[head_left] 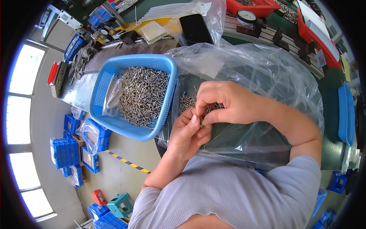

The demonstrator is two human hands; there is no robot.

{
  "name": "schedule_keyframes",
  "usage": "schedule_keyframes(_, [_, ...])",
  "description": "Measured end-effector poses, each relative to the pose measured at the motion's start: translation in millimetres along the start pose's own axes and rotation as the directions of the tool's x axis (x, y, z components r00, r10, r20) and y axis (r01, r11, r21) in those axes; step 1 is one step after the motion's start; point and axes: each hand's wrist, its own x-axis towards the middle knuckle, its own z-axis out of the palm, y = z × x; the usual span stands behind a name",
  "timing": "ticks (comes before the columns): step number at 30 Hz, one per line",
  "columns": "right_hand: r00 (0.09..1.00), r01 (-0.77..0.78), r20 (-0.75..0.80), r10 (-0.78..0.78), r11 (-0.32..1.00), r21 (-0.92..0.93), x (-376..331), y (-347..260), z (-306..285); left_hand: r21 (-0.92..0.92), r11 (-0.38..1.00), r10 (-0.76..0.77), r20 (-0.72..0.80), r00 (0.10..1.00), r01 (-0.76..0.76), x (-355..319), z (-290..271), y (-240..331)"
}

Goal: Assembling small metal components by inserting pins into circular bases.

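Note:
My left hand point(189, 131) and my right hand point(225, 102) meet over the plastic sheet, fingertips pinched together. Between them is a small metal pin-like part point(201, 119), mostly covered by the fingers. Just behind the hands a pile of small metal pins point(187, 102) lies on the clear plastic sheet point(263, 76), partly hidden by my right hand. To the left stands a blue plastic basket point(152, 134) with many more of the metal pins point(143, 93) and a clear bag point(113, 97) inside it.
A black phone point(196, 29) lies behind the sheet. Farther right are a dial gauge point(246, 16) on a metal rail, red baskets point(256, 8) and a blue tray point(346, 114). Blue crates point(65, 152) and a teal stool point(120, 205) stand on the floor at left.

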Motion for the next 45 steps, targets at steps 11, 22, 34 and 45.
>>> schedule_keyframes(11, [0.998,0.020,-0.065,-0.023,0.999,-0.049,-1.0,-1.3,-9.2,-0.056,0.997,0.047,-0.085,0.995,-0.051,-3.5,-0.3,-3.1])
schedule_keyframes(22, [0.992,-0.120,-0.103,0.077,0.840,-0.529,-2.9,27.3,-35.3,-0.083,0.995,0.058,-0.019,0.998,-0.060,-1.4,-1.2,-2.1])
schedule_keyframes(34, [0.998,0.010,-0.038,-0.047,0.747,-0.665,-1.8,34.1,-19.0,-0.074,0.996,0.051,-0.014,0.999,-0.052,-2.9,-0.4,-0.5])
schedule_keyframes(45, [0.989,-0.144,0.012,0.150,0.916,0.374,0.7,2.5,-4.7,-0.064,0.997,0.042,-0.031,0.999,-0.044,-2.4,-0.2,-0.4])
